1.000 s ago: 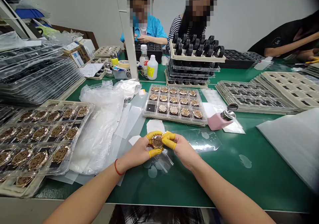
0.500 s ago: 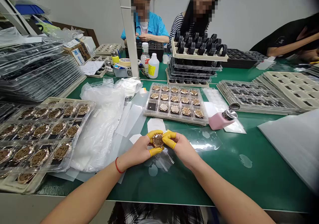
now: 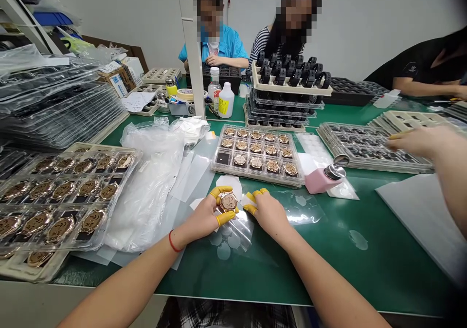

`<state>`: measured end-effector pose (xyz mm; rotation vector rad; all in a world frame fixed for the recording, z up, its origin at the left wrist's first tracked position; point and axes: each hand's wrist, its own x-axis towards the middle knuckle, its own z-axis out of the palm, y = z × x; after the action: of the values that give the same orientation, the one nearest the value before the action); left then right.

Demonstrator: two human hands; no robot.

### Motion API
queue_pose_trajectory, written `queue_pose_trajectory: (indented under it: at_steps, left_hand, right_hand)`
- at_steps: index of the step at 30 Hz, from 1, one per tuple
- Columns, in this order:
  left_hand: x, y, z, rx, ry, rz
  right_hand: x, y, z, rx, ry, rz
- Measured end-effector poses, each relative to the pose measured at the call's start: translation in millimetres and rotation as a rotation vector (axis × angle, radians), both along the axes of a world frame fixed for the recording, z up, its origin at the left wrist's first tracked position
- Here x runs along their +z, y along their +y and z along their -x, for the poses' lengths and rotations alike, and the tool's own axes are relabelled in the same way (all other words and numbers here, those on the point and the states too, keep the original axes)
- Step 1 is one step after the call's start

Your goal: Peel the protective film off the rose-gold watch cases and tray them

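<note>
Yellow finger cots cover fingertips on both hands. My left hand (image 3: pixel 206 213) grips a round rose-gold watch case (image 3: pixel 228 202) by its edge, with the marked back facing up. Just right of the case, my right hand (image 3: pixel 266 211) has its thumb and fingers close together; whether anything thin is between them is too small to tell. Below the case lies a clear plastic film (image 3: pixel 239 233) on the green table (image 3: pixel 255 279). Beyond my hands sits a clear tray (image 3: pixel 257 174) with rows of similar cases, one slot at its left holding none.
Another tray of cases (image 3: pixel 69 172) and crumpled plastic bags (image 3: pixel 146 191) lie left. A pink bottle (image 3: pixel 321 179) stands right of the middle tray. Another person's arm (image 3: pixel 443 148) reaches in from the right over stacked trays (image 3: pixel 375 160). People sit across the table.
My right hand has drawn slightly away from the watch case, which has shifted a little left in my left hand. Another person's arm has come in at the right.
</note>
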<state>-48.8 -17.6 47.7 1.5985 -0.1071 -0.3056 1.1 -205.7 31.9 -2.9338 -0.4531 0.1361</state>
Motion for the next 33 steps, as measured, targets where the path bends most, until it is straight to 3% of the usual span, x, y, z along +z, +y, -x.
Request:
queue_pose_trajectory:
  at_steps: [4, 6, 8, 10, 12, 17, 22, 25, 27, 30, 33]
  left_hand:
    - [1.2, 0.5, 0.7, 0.044, -0.056, -0.075]
    - [0.7, 0.4, 0.9, 0.062, -0.090, -0.104]
    - [-0.5, 0.0, 0.9, 0.061, -0.123, -0.134]
    - [-2.3, -0.4, 0.7, 0.051, -0.157, -0.168]
    - [-4.4, -0.9, 0.3, 0.037, -0.183, -0.198]
    - [-8.4, -3.0, 0.6, -0.012, -0.205, -0.224]
    - [-5.2, -6.4, 1.0, -0.039, -0.148, -0.072]
    - [-3.3, -4.5, -1.3, -0.046, -0.103, 0.009]
    - [-3.7, -1.7, -3.0, -0.034, -0.087, -0.024]
    - [-5.0, 1.7, -4.0, -0.001, -0.115, -0.142]
    - [-4.3, 1.5, -2.8, -0.003, -0.189, -0.245]
  right_hand:
    - [7.8, -3.1, 4.4, -0.012, -0.122, -0.324]
    - [13.7, -0.9, 11.4, 0.071, -0.208, -0.554]
    - [16.0, 4.3, 20.6, 0.224, -0.246, -0.676]
    - [13.5, 10.7, 28.9, 0.333, -0.288, -0.666]
    - [8.2, 15.9, 33.5, 0.349, -0.321, -0.609]
    - [-1.2, 17.8, 28.7, 0.243, -0.264, -0.563]
    - [-1.3, 11.0, 16.1, 0.199, -0.198, -0.622]
    - [6.6, 5.9, 12.6, 0.244, -0.190, -0.716]
    - [15.2, 3.3, 14.1, 0.292, -0.223, -0.737]
    - [25.4, 3.0, 20.4, 0.433, -0.307, -0.632]
    - [24.7, 7.3, 26.4, 0.533, -0.386, -0.513]
